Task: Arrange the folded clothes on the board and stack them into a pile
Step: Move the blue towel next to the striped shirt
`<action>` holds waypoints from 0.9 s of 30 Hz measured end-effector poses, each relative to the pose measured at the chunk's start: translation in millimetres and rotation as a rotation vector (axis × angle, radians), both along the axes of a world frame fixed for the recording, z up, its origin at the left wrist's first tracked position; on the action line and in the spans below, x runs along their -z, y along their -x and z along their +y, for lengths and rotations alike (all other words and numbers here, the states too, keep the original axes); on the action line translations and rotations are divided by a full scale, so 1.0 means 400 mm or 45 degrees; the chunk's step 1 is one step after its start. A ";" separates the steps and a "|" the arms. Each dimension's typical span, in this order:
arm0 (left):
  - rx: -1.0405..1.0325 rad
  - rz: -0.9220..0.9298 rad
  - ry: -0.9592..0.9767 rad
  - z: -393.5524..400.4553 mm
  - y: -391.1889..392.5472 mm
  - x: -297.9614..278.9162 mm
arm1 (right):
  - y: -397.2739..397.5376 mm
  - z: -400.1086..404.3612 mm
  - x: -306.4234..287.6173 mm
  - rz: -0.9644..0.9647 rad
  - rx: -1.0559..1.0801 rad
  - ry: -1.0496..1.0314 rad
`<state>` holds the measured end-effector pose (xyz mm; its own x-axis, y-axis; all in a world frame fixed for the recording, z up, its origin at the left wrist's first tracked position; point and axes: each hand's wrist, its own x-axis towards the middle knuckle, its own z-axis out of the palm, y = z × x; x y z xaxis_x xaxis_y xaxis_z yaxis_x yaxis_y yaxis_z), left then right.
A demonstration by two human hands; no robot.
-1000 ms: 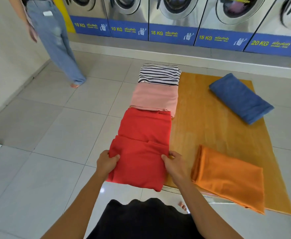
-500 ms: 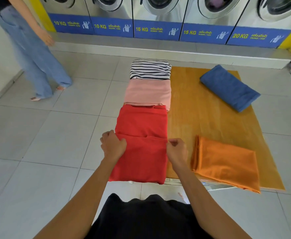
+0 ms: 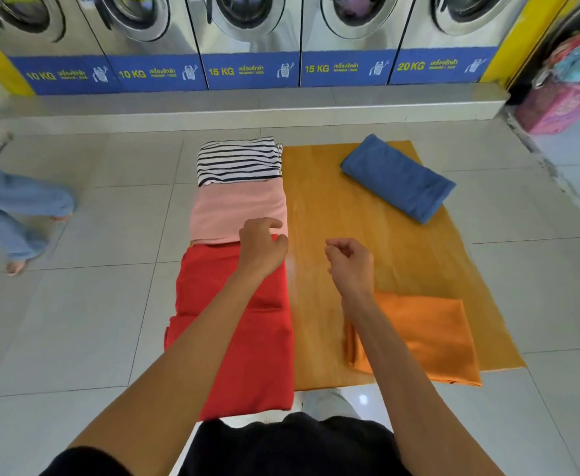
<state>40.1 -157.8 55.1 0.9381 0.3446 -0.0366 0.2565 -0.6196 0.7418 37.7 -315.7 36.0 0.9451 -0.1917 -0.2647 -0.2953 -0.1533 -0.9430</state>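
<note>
At the far right a pink basket [image 3: 563, 104] holds a heap of mixed laundry. Both hands hover empty: the left hand [image 3: 261, 247], its grip half curled, hangs above the seam where the red cloth [image 3: 240, 338] meets the pink cloth [image 3: 237, 211], and the right hand [image 3: 350, 261], grip loosely curled, hangs over bare board [image 3: 319, 201]. The red, pink and striped cloth [image 3: 237, 161] line the board's left edge, the blue towel [image 3: 398, 176] lies far right and the orange cloth [image 3: 429, 334] near right, leaving the middle open.

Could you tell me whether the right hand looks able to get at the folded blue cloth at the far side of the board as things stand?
Probably yes. The right hand is empty and hovers above bare board, and nothing lies between it and the blue cloth. It would need a forward reach.
</note>
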 end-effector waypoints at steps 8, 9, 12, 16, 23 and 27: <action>0.133 0.131 -0.004 -0.079 -0.289 -0.014 | -0.277 -0.155 -0.002 -0.022 0.188 0.065; 0.148 0.163 0.012 -0.091 -0.331 -0.010 | -0.316 -0.187 0.004 0.000 0.237 0.081; 0.213 0.269 0.039 -0.151 -0.458 0.008 | -0.427 -0.278 0.045 0.074 0.353 0.162; 0.323 0.296 0.115 -0.253 -0.632 0.032 | -0.556 -0.349 0.109 0.129 0.465 0.432; 0.389 0.273 -0.220 -0.340 -0.891 0.121 | -0.734 -0.432 0.223 0.447 0.598 0.348; 0.303 0.281 -0.205 -0.328 -0.991 0.193 | -0.781 -0.439 0.260 0.429 0.621 0.345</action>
